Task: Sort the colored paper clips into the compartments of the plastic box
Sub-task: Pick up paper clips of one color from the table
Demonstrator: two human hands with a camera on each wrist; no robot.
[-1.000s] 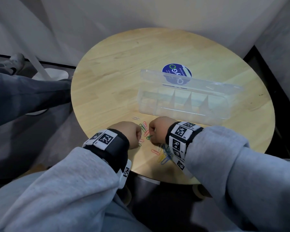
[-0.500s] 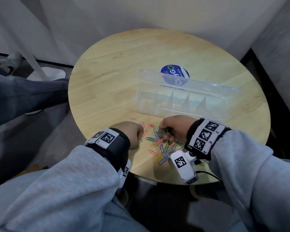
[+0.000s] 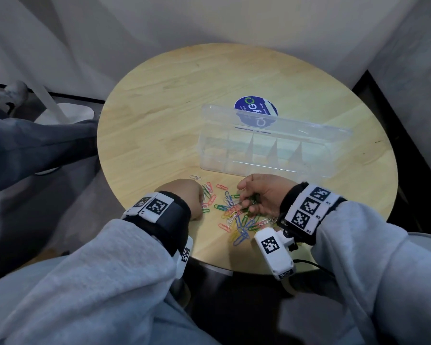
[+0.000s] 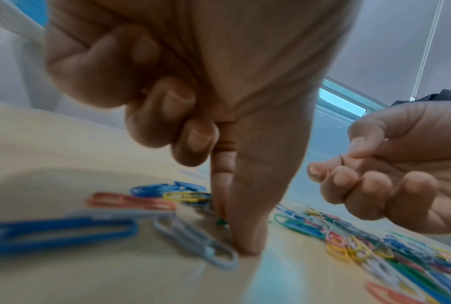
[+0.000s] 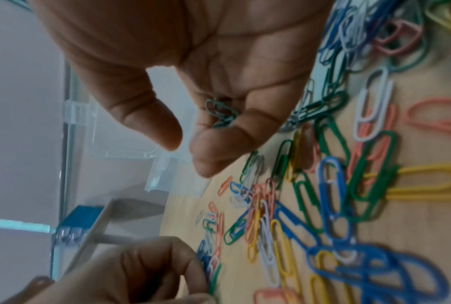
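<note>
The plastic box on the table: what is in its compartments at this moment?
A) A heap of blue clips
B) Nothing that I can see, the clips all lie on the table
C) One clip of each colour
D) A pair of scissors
B: in the head view the clear plastic box shows only bare dividers, while the colored paper clips lie scattered on the table in front of it.
</note>
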